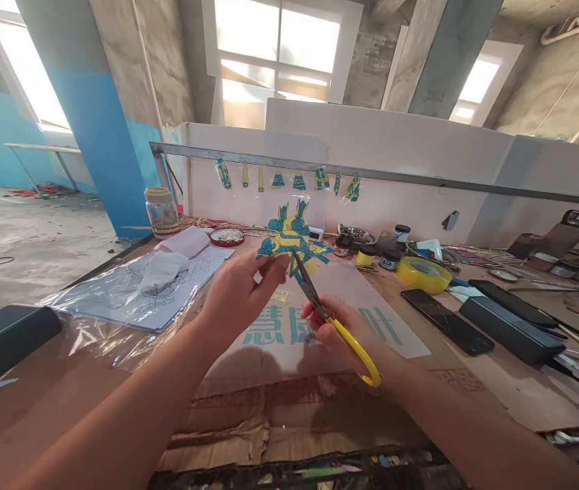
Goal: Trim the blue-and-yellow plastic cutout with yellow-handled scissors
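My left hand (241,292) pinches a blue and yellow painted cutout figure (292,238) by its lower edge and holds it up above the table. My right hand (343,337) grips yellow-handled scissors (330,316). Their dark blades point up and left and meet the bottom of the cutout. Both hands hover over a brown cardboard sheet (314,327) printed with teal characters.
A yellow tape roll (423,273), small paint jars (365,255), two dark phones (447,321) and a black case (511,329) lie to the right. Printed sheets under clear plastic (130,292) lie left. Small painted cutouts (289,178) hang on the white back panel.
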Demonstrator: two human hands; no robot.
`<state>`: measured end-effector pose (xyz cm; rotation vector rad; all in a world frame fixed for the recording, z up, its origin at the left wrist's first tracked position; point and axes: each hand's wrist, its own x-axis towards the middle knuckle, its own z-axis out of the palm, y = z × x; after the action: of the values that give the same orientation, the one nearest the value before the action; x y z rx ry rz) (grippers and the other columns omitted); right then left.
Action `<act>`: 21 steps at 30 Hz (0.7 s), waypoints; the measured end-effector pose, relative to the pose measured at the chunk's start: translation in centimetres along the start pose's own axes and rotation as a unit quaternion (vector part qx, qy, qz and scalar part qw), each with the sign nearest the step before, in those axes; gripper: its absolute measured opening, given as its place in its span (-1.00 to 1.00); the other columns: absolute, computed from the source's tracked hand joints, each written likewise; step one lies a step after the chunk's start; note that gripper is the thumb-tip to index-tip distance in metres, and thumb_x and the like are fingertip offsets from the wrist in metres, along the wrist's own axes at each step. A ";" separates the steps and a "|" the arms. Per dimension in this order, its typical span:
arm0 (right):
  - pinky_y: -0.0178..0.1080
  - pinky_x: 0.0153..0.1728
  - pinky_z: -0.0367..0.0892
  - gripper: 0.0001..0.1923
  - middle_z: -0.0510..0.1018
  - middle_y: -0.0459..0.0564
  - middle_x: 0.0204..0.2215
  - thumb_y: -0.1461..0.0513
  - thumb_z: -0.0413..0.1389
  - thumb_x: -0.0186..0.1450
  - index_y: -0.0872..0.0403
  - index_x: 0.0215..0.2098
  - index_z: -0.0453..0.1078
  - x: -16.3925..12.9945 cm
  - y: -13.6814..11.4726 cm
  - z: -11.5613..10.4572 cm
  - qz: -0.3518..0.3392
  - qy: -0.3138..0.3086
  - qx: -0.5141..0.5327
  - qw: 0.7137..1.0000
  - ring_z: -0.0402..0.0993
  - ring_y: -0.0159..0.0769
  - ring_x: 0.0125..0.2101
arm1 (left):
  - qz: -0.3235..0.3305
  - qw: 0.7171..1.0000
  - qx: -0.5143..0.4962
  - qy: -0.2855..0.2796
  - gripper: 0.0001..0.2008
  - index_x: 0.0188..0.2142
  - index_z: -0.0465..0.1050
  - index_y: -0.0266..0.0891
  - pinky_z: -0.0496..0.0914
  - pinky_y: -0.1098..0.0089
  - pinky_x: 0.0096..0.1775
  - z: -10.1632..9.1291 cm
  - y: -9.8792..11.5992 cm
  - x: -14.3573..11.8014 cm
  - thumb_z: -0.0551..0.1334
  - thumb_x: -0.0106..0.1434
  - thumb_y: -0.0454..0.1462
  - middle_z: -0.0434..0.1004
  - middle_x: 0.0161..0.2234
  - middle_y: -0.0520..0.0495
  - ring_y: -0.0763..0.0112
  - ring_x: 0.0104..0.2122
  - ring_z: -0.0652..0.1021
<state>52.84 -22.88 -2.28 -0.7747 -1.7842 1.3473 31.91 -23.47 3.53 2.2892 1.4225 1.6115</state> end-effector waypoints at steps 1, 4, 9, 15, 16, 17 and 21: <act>-0.32 -0.37 0.19 -0.41 0.33 -0.07 -0.36 -0.27 0.23 0.12 0.00 -0.19 0.37 0.0 0.0 0.0 0.002 0.001 0.001 1.000 0.23 -0.32 -0.36 | -0.004 1.000 -0.003 -0.002 -0.59 -0.49 0.50 -0.18 0.30 0.38 -0.35 0.0 0.0 0.0 0.11 0.42 -0.08 0.61 -0.48 0.02 0.38 -0.45 0.55; -0.32 -0.38 0.17 -0.41 0.34 -0.08 -0.36 -0.26 0.24 0.12 0.00 -0.19 0.38 -0.1 -0.2 0.0 0.005 0.002 0.000 1.000 0.22 -0.32 -0.37 | -0.013 1.000 -0.005 -0.005 -0.57 -0.49 0.50 -0.18 0.31 0.37 -0.34 0.0 0.0 0.0 0.11 0.42 -0.05 0.61 -0.48 0.02 0.36 -0.45 0.55; -0.33 -0.42 0.14 -0.42 0.35 -0.08 -0.38 -0.26 0.25 0.11 0.01 -0.21 0.38 0.1 0.0 -0.1 0.002 0.007 -0.001 1.000 0.20 -0.34 -0.40 | -0.014 1.000 -0.009 -0.009 -0.54 -0.50 0.51 -0.19 0.29 0.38 -0.37 0.0 -0.2 0.0 0.10 0.43 -0.04 0.58 -0.51 0.03 0.38 -0.47 0.53; -0.35 -0.42 0.16 -0.45 0.39 -0.08 -0.36 -0.22 0.27 0.13 0.02 -0.19 0.41 0.4 0.6 -0.2 0.002 0.013 0.005 1.000 0.22 -0.37 -0.41 | -0.036 0.999 -0.013 -0.022 -0.52 -0.50 0.53 -0.19 0.28 0.38 -0.37 0.0 -0.2 0.0 0.09 0.43 -0.01 0.57 -0.51 0.02 0.40 -0.47 0.51; -0.34 -0.41 0.16 -0.44 0.39 -0.08 -0.36 -0.22 0.27 0.12 0.02 -0.20 0.41 0.4 0.6 -0.2 0.003 0.015 0.003 1.000 0.23 -0.37 -0.41 | -0.041 0.999 -0.016 -0.023 -0.52 -0.50 0.54 -0.20 0.28 0.38 -0.37 0.1 -0.2 0.0 0.09 0.43 -0.01 0.57 -0.50 0.02 0.40 -0.46 0.51; -0.34 -0.41 0.17 -0.43 0.39 -0.08 -0.37 -0.23 0.26 0.12 0.03 -0.20 0.41 0.4 0.5 -0.2 0.002 0.016 -0.002 1.000 0.22 -0.37 -0.41 | -0.044 0.999 -0.020 -0.024 -0.52 -0.50 0.53 -0.20 0.28 0.38 -0.37 0.1 -0.2 0.0 0.09 0.43 -0.02 0.57 -0.50 0.02 0.40 -0.45 0.52; -0.34 -0.43 0.15 -0.42 0.39 -0.09 -0.40 -0.23 0.27 0.11 0.04 -0.21 0.40 0.3 0.4 -0.1 -0.002 0.013 -0.011 1.000 0.21 -0.38 -0.43 | -0.041 0.998 -0.033 -0.024 -0.53 -0.50 0.53 -0.20 0.29 0.38 -0.37 0.1 -0.2 0.0 0.10 0.43 -0.03 0.57 -0.52 0.03 0.41 -0.47 0.51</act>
<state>52.80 -22.51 -2.58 -0.7977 -1.7814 1.3112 31.85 -23.30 3.39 2.1893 1.4095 1.5451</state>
